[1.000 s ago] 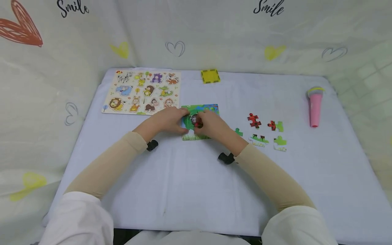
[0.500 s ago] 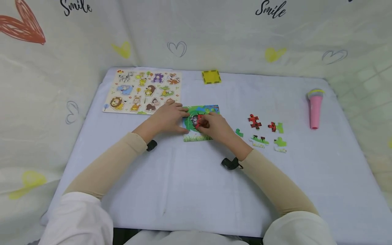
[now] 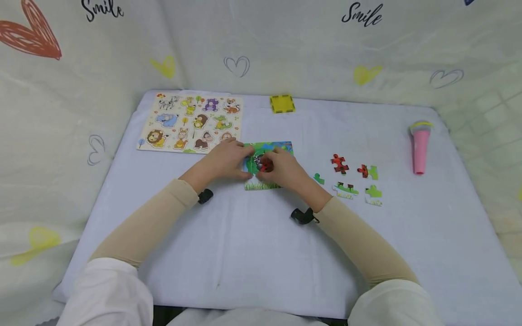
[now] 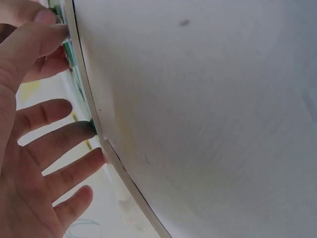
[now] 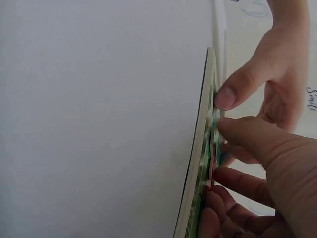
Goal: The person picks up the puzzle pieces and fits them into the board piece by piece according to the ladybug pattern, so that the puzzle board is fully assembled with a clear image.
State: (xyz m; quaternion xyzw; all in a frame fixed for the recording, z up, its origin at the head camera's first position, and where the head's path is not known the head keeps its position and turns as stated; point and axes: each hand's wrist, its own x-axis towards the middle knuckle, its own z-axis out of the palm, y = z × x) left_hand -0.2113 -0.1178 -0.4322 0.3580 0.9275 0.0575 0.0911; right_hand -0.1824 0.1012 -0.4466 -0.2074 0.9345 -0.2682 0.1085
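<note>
A small puzzle board with a green scene lies on the table in the head view. The left hand rests at its left edge; its fingers are spread and its thumb touches the surface in the left wrist view. Over the middle of the board, the right hand pinches a red ladybug puzzle piece between thumb and fingers, partly covering it. In the right wrist view, the right thumb and fingertips lie right at the board's face, close to the left thumb.
Several loose puzzle pieces lie right of the board, including a red one and a green one. A wooden animal puzzle sits at back left, a yellow square tile at the back, a pink toy microphone at far right.
The right hand drew back slightly to the right, showing more of the ladybug, then moved back left over it. The left hand stays at the board's left edge, shifting little.
</note>
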